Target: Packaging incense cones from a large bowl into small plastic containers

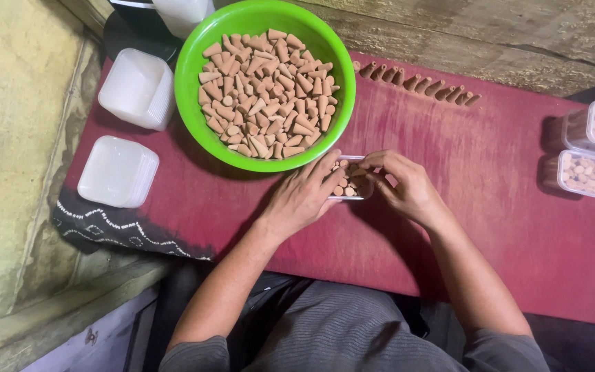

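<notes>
Red cloth (490, 207) covers a low work surface between rough, stained concrete and worn wood. At its centre sits a small clear box (350, 180) of tan incense cones, just below a green bowl (194, 83) heaped with more. Left hand (303, 195) curls lightly round the box's left side; right hand (401, 184) pinches over it, whether holding a cone I cannot tell. A nudge could likely tip the box, spilling cones. 2 stacks of white lids (129, 127) lie left of the bowl, 2 filled boxes (590, 148) far right, a row of cones (418, 83) just right.
</notes>
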